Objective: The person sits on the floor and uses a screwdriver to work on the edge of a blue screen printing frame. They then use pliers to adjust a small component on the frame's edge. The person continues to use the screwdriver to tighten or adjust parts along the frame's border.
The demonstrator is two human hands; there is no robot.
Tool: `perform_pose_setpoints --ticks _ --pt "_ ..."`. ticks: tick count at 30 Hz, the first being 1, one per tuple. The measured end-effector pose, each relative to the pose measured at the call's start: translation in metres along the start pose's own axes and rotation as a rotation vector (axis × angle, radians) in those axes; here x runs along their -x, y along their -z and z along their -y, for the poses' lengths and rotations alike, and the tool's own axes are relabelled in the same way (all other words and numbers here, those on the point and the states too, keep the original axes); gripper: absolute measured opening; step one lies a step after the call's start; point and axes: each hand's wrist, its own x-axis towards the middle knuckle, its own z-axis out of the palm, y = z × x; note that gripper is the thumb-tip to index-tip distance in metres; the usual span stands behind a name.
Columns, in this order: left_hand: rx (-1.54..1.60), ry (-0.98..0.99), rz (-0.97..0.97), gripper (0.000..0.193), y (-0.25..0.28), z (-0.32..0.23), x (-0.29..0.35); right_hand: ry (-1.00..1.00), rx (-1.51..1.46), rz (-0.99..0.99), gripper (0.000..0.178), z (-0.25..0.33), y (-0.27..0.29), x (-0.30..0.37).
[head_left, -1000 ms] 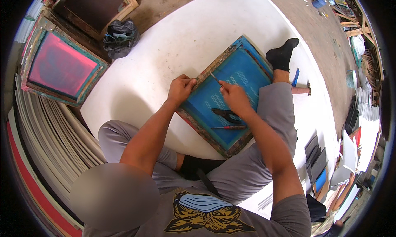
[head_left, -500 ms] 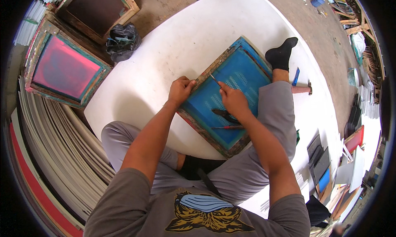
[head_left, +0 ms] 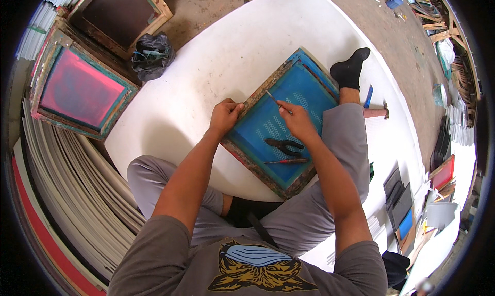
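A wooden screen-printing frame with blue mesh rests on my lap and on the white sheet. My left hand grips the frame's left wooden edge. My right hand is over the mesh and holds a thin metal tool whose tip points at the frame's inner left edge. Black pliers and a red-handled screwdriver lie loose on the mesh just below my right hand.
The white sheet covers the floor. A pink-mesh frame and a dark frame lean at the left, with a black bag beside them. A hammer and a blue tool lie at the right. Stacked boards line the left side.
Both hands stay on the frame almost unmoved. The view has shifted slightly as my head moved.
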Motion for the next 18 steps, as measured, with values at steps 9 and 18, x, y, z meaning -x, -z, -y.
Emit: perform_pose_setpoints --ticks 9,18 --pt "0.047 0.03 0.01 0.033 0.003 -0.008 0.002 0.058 0.136 -0.037 0.037 -0.001 -0.001 0.001" --pt "0.052 -0.011 -0.012 0.036 0.002 -0.006 0.001 0.0 0.265 -0.005 0.037 0.016 0.002 0.002"
